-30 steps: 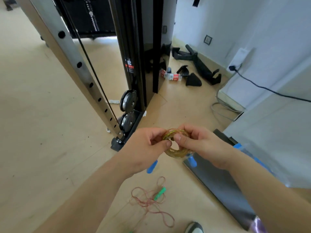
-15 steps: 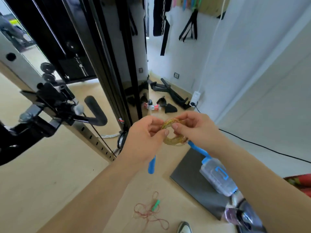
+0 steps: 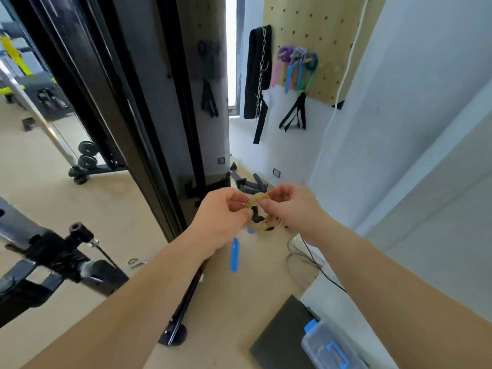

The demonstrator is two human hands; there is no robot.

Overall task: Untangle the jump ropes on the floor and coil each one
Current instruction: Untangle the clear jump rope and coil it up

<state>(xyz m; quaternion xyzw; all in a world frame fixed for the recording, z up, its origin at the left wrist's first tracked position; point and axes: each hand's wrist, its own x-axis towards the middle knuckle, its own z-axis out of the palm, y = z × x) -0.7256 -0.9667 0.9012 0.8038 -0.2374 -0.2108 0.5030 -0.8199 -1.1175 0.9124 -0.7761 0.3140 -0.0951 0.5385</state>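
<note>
I hold a small tight coil of yellowish translucent jump rope [image 3: 262, 225] out in front of me with both hands. My left hand [image 3: 222, 221] pinches the coil's left side and my right hand [image 3: 288, 209] pinches its top right. One blue handle [image 3: 234, 253] of this rope hangs down below my left hand. Several coiled jump ropes with pink, blue and green handles [image 3: 296, 66] hang on a pegboard on the far wall. The tangled rope on the floor is out of view.
A black cable-machine column [image 3: 149, 107] stands close on the left, with a black bar handle [image 3: 61, 259] at lower left. A dark mat [image 3: 279, 334] and a clear box with blue latches [image 3: 330, 347] lie at lower right. A white wall [image 3: 412, 129] runs along the right.
My view has tilted up from the floor to the wall and pegboard. The red tangled rope near my feet has left the frame. Both hands keep holding the coil.
</note>
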